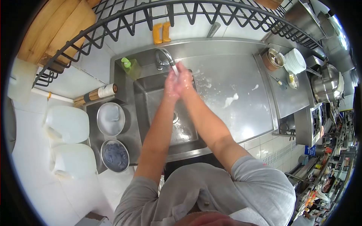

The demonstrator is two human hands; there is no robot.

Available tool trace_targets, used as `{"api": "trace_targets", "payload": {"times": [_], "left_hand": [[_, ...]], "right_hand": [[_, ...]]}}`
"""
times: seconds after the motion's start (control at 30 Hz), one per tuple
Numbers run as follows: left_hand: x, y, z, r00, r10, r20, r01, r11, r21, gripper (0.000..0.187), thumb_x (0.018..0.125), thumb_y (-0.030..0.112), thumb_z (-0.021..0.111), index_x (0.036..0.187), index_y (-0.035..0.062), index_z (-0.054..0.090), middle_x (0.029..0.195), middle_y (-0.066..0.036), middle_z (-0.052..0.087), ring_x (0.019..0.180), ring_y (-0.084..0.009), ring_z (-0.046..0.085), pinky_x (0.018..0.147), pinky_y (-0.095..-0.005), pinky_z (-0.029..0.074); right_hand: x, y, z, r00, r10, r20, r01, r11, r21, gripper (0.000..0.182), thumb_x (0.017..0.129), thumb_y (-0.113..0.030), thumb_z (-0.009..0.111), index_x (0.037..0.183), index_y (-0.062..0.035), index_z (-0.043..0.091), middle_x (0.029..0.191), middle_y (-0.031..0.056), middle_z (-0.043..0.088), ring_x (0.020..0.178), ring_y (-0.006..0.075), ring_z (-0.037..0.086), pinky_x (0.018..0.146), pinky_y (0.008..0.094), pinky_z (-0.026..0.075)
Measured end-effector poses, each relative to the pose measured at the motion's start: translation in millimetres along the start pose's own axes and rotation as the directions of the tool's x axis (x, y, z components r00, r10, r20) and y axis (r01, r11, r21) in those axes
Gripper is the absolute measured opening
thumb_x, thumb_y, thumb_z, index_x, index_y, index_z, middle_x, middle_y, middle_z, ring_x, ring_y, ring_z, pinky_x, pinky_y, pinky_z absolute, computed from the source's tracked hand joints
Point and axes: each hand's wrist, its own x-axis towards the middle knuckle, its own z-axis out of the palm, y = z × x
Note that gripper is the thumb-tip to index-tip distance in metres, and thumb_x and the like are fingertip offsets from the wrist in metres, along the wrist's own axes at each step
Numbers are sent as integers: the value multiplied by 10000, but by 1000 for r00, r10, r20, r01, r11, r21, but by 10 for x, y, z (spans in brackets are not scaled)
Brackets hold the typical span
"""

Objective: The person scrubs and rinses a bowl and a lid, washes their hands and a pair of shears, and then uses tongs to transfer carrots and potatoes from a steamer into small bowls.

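My left hand (171,85) and my right hand (184,78) are held against each other under the curved metal faucet (166,54). Water streams from the spout onto them, and both look wet. The fingers of each hand are stretched out toward the faucet, slightly blurred, with no object showing in either. Below the hands lies the steel sink basin (151,103), with a round drain (175,117) partly visible between my forearms. White foam (231,100) is splashed on the steel counter (249,71) to the right.
A green-topped soap bottle (131,68) stands left of the faucet. Two metal bowls, one with a grey cloth (116,156), sit left of the basin. White jugs (68,124) stand farther left. Stacked white plates (295,61) are at right. A black wire rack (169,7) hangs overhead.
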Motion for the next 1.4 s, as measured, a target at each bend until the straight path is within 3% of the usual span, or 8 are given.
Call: {"api": "trace_targets", "payload": {"times": [0.13,0.37,0.47,0.77,0.83,0.97,1.13,1.4], "left_hand": [[-453,-135,176,992,-62,-106,53,995,-85,591,999,634,451,1221,103,586,1021,-138,661,934,-312,661,846,-480,559],[-834,-570,-99,986,-152,-74,159,982,101,690,948,748,395,1313,182,544,1197,-17,646,1147,-223,617,1021,-434,488],[-454,-35,-312,971,78,-227,-48,990,136,611,989,677,407,1318,182,546,1220,-25,646,1146,-231,623,1003,-423,508],[615,73,209,955,-274,-116,297,906,303,597,1063,484,399,1341,-30,523,1295,-208,625,1195,-339,613,1055,-501,465],[755,-25,293,847,-518,-117,499,698,513,626,1069,490,372,1363,-44,513,1357,-248,578,1277,-371,555,1080,-516,434],[697,125,176,867,-408,-286,496,650,577,658,1065,502,368,1403,-54,462,1426,-267,513,1334,-377,501,1097,-515,411],[359,208,-232,902,-155,-403,335,840,428,685,1070,486,363,1458,-78,372,1460,-287,469,1360,-392,472,1107,-518,401],[126,-27,109,874,-80,-479,311,849,427,638,1096,441,309,1413,-105,393,1411,-300,509,1309,-415,526,1103,-522,423]], "right_hand": [[142,208,222,954,151,260,-291,680,673,313,984,-304,577,1113,-36,673,1078,170,707,989,336,674,851,434,552],[280,249,167,892,281,353,129,592,-796,472,984,-384,530,1229,10,620,1215,217,668,1177,384,628,983,463,522],[-66,529,-17,893,260,368,-450,505,736,417,1013,-295,500,1228,49,595,1123,228,677,1114,389,644,979,457,535],[-343,-244,-1770,952,-22,307,-230,612,757,408,1069,-223,392,1310,82,514,1316,272,601,1240,386,588,1061,481,498],[-560,-219,-2703,994,-77,78,97,951,-295,397,1044,-276,461,1220,14,666,1252,164,681,1194,261,624,1021,424,479],[-955,367,-4618,920,-352,-171,2,441,-897,623,1002,-465,522,1394,20,522,1316,282,605,1283,394,551,1082,452,426],[-1020,570,-5018,898,-404,-174,-237,-112,-965,885,967,-592,490,1574,2,242,1638,280,167,1536,403,129,1244,505,99],[-867,948,-1945,749,-121,652,661,204,-722,886,968,-580,523,1578,-3,242,1654,209,197,1548,329,141,1258,462,85]]}}
